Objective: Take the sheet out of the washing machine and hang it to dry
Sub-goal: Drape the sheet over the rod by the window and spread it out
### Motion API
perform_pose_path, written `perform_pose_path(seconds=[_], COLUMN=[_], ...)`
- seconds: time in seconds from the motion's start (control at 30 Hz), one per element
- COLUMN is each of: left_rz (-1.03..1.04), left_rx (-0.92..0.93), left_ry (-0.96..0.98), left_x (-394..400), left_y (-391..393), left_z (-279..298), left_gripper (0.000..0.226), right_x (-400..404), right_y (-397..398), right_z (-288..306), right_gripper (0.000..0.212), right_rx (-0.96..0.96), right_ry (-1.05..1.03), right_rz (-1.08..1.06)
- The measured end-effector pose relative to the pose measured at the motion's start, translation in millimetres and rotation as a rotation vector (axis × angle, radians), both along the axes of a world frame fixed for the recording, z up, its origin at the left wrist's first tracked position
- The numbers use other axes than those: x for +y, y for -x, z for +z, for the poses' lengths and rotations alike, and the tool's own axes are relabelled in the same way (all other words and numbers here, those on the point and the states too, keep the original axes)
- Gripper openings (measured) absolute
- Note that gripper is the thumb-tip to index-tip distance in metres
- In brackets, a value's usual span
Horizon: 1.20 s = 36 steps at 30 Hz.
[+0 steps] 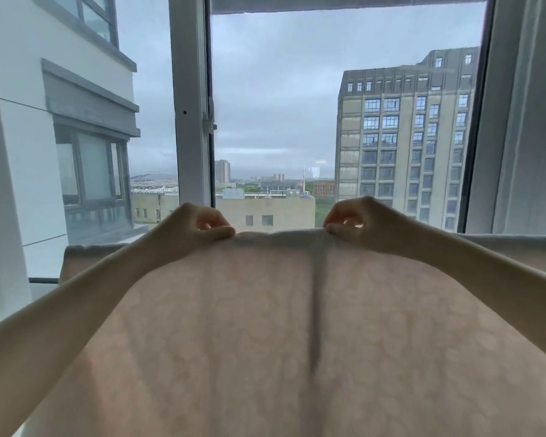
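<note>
Pale patterned sheet (265, 326) draped, spread wide, vertical crease down middle.

The support that carries the sheet (265, 326) cannot be seen; the cloth covers it fully along its top fold. The sheet is pale, with a faint flower-like pattern and one dark vertical crease in the middle. It hangs down toward the camera from a nearly level upper edge, which stretches from the left side to the right side of the view. Only the two hands lie on this edge: the left hand (199, 227) and the right hand (356, 220) pinch it, a little apart, near the middle.
</note>
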<state>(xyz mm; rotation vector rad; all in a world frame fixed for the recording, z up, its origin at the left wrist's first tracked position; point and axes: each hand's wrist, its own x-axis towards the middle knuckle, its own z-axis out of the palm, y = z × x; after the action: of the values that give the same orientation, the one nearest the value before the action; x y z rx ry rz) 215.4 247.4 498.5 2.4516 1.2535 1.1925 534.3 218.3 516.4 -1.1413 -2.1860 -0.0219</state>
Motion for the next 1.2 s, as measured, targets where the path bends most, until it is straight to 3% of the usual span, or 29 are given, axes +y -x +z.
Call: perform_pose_path(seconds=[0.07, 0.13, 0.27, 0.4, 0.5, 0.6, 0.7, 0.77, 0.83, 0.9, 1.0, 1.13, 1.2], left_rz=[-0.020, 0.000, -0.002, -0.029, -0.006, 0.097, 0.144, 0.128, 0.123, 0.120, 0.110, 0.148, 0.195], left_rx=[0.059, 0.110, 0.026, -0.083, -0.137, -0.195, 0.003, 0.143, 0.150, 0.157, 0.208, 0.211, 0.207], left_ry=[0.031, 0.023, -0.049, -0.053, -0.120, -0.270, -0.198, -0.030, 0.031, 0.035, 0.022, -0.074, -0.125], left_x=[-9, -18, -27, -26, -21, -10, -1, 5, 7, 6, 2, -8, -14], left_y=[3, 5, 11, 13, 11, 4, -5, -3, 6, 19, 41, 70, 88], left_z=[-8, -8, -4, -7, -5, 6, 9, 4, 1, 1, -2, -9, -17], left_gripper=[0.035, 0.034, 0.028, 0.022, 0.006, 0.016, 0.007, 0.019, 0.039, 0.049, 0.046, 0.047, 0.048], right_x=[-5, -10, -19, -25, -23, -10, 5, 10, 8, 2, -7, -15, -16], right_y=[0, -1, 7, 22, 30, 35, 41, 42, 42, 45, 57, 78, 94], right_z=[-1, 1, -1, -6, -2, 12, 9, -5, -13, -11, -9, -7, -9], right_gripper=[0.007, 0.017, 0.022, 0.006, 0.003, 0.010, 0.010, 0.007, 0.007, 0.010, 0.022, 0.013, 0.018], right_rx=[0.046, 0.100, 0.043, -0.015, -0.086, 0.061, 0.102, 0.023, -0.006, -0.029, -0.119, -0.231, -0.284], right_ry=[-0.008, 0.007, 0.014, -0.122, -0.215, -0.325, -0.262, -0.153, -0.114, -0.135, -0.204, -0.252, -0.302], right_rz=[0.046, 0.112, 0.137, 0.079, 0.026, -0.062, -0.136, -0.125, -0.085, -0.070, -0.102, -0.124, -0.113])
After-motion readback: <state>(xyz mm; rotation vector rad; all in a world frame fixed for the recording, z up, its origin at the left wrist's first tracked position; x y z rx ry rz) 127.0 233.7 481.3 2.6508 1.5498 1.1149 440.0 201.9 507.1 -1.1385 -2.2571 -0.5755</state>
